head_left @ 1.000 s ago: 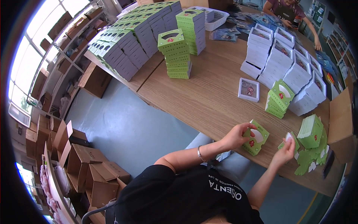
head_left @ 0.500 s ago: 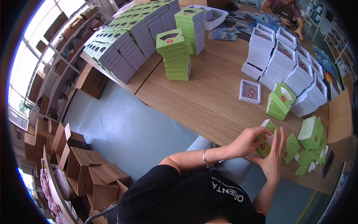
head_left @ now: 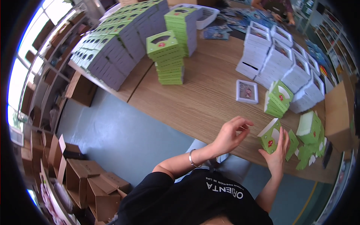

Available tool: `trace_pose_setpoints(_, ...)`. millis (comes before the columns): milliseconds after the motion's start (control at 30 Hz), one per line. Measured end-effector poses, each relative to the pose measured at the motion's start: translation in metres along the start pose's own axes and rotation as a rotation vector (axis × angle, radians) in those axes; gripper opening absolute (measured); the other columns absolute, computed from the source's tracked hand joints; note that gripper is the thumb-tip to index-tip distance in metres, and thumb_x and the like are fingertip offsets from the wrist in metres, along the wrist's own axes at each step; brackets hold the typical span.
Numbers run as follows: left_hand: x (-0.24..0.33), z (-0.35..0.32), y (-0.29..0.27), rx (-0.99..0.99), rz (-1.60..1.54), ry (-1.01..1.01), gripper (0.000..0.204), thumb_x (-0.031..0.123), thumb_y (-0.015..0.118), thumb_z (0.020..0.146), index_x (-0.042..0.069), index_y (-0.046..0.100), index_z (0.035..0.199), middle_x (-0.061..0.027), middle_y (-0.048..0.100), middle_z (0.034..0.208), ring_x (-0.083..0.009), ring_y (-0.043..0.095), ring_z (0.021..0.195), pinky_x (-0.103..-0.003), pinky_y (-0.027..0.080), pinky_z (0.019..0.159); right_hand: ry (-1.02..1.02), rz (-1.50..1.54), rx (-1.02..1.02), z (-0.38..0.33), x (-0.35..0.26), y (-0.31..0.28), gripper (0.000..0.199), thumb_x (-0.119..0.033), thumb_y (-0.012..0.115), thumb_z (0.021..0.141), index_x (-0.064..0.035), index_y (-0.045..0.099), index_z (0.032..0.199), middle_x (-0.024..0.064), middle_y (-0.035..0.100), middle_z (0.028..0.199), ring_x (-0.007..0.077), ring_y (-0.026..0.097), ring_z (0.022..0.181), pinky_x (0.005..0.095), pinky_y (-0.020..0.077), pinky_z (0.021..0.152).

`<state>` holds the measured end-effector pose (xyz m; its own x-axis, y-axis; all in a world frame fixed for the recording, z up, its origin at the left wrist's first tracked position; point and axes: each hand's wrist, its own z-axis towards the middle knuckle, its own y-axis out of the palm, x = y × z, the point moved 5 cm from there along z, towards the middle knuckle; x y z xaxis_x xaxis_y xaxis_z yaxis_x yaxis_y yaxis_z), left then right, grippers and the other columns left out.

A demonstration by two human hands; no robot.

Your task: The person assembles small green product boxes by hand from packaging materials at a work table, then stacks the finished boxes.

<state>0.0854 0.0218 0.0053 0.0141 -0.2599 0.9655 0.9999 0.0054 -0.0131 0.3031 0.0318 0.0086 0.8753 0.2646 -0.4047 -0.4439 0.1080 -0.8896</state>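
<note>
Cannot see the right edge of the green window carton, covered by the right hand. Cannot make out fine detail on the key-ring figurine in the white box beyond the carton. Cannot see the head of the co-worker, cropped far beyond the carton.

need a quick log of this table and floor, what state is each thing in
left hand: fingers curled, nothing visibly held
right hand: gripping the green card sleeve
green card sleeve: held tilted, fan-shaped window cut out
single white window box: lying flat, window up
white window boxes: stacked, windows up
green-sleeved boxes: piled upright, slightly uneven
green card pieces: loosely heaped
cardboard cartons: on floor, flaps open
</note>
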Motion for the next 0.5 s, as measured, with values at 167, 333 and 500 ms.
trace_pose_setpoints(167, -0.007, 0.006, 0.011, -0.067, 0.036, -0.027, 0.019, -0.006, 0.058, 0.086, 0.000, 0.062, 0.104, -0.0085, 0.058, 0.104, -0.0158, 0.061, 0.094, -0.026, 0.053, 0.081, 0.161, -0.040, 0.024, -0.001, 0.046, -0.018, 0.107, -0.012, 0.086, 0.054, -0.0157, 0.029, 0.144, 0.0171, 0.030, 0.141, 0.0377, 0.031, 0.130, 0.0476, 0.0284, 0.107)
trace_pose_setpoints(333, -0.014, 0.010, 0.014, -0.021, 0.039, -0.011, 0.017, -0.006, 0.059, 0.086, 0.000, 0.063, 0.101, -0.0068, 0.061, 0.104, -0.0129, 0.060, 0.094, -0.025, 0.052, 0.078, 0.214, -0.116, 0.008, -0.007, 0.072, -0.030, 0.102, -0.018, 0.085, 0.057, -0.0148, 0.031, 0.143, 0.0174, 0.030, 0.141, 0.0367, 0.032, 0.129, 0.0474, 0.0288, 0.107)
trace_pose_setpoints(500, -0.018, 0.020, 0.027, -0.052, 0.054, -0.050, 0.017, -0.005, 0.059, 0.086, 0.000, 0.063, 0.102, -0.0059, 0.061, 0.103, -0.0121, 0.060, 0.093, -0.024, 0.051, 0.078, 0.161, -0.047, -0.049, -0.003, 0.089, -0.029, 0.099, -0.021, 0.085, 0.060, -0.0147, 0.031, 0.143, 0.0174, 0.031, 0.140, 0.0355, 0.030, 0.131, 0.0475, 0.0272, 0.108)
